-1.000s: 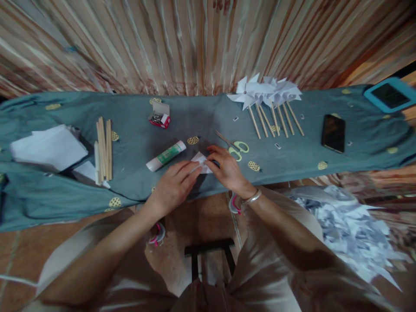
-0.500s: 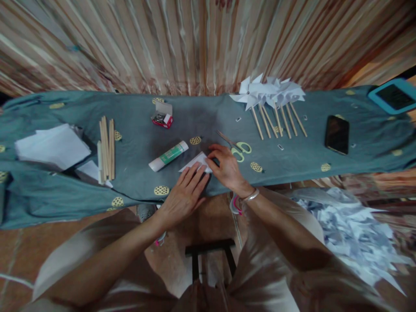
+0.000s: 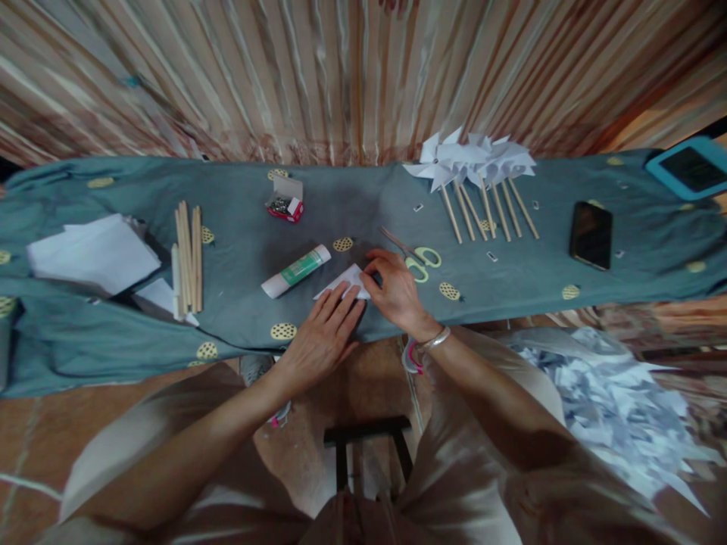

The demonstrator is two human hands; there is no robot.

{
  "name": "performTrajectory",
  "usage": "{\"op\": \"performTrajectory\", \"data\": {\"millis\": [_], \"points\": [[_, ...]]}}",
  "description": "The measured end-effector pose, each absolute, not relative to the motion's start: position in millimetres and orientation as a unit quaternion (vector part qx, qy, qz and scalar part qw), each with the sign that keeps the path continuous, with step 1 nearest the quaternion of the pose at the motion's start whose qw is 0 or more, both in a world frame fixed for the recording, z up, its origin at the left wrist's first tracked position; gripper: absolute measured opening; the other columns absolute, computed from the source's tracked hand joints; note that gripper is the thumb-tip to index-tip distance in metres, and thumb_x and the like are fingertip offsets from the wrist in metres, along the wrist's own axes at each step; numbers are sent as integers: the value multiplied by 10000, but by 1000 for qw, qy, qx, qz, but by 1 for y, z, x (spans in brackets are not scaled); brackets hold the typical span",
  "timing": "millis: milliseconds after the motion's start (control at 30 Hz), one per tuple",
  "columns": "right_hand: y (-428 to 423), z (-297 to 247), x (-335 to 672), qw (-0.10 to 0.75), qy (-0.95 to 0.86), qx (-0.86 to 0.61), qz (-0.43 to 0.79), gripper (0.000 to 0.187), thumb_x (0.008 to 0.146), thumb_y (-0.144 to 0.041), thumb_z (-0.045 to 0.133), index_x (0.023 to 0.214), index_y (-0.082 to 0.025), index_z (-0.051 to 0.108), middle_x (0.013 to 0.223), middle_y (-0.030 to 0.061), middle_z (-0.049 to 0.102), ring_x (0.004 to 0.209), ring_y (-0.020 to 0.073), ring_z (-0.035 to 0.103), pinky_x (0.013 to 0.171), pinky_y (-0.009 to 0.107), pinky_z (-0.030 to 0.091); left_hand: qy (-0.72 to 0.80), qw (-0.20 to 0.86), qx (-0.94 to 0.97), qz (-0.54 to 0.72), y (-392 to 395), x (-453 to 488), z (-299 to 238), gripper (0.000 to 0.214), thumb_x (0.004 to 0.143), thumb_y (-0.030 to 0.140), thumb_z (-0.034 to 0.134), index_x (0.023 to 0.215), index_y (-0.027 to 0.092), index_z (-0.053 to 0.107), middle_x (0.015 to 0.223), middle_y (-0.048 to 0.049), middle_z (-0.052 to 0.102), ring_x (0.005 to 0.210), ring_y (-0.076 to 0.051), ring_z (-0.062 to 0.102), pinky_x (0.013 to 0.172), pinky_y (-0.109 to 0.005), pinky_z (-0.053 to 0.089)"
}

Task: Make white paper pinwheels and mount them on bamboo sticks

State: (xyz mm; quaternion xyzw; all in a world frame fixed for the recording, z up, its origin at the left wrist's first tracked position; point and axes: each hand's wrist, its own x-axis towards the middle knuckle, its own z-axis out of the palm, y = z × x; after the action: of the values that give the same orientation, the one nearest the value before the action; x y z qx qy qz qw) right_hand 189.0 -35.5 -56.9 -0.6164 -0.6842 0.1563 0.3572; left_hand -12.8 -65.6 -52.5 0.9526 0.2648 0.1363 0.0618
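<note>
One folded paper [image 3: 352,273] under left hand [image 3: 319,331], at fingertips of right hand [image 3: 393,286] | left: flat, fingers extended, nothing clasped | right: curled, unclear whether pinching paper | just left of grip: green-labelled tube [image 3: 296,271] | just beyond right hand: scissors [image 3: 410,252]

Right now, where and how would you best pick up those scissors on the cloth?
Probably by the pale green handles, coming from the right. The scissors lie with their handle loops toward the right and the slim blades pointing away to the left. The right hand sits close to the nearer loop, so the farther loop seems easier.
</note>
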Motion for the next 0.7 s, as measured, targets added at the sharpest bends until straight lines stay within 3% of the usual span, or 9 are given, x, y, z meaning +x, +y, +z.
{"op": "performTrajectory", "data": {"millis": [700], "points": [[-33, -60, 189, 363, -686, -616, 137, 92, 890, -224, 584, 802, -238, 607, 1141, 104, 693, 1099, 274, 612, 1016, 465, 490, 266, 45, 955, 123, -66, -12, -49, 605, 942, 256, 583, 1477, 47, 393, 1567, -269, 378, 1512, -386, 261, 1206, -582, 299]]}}
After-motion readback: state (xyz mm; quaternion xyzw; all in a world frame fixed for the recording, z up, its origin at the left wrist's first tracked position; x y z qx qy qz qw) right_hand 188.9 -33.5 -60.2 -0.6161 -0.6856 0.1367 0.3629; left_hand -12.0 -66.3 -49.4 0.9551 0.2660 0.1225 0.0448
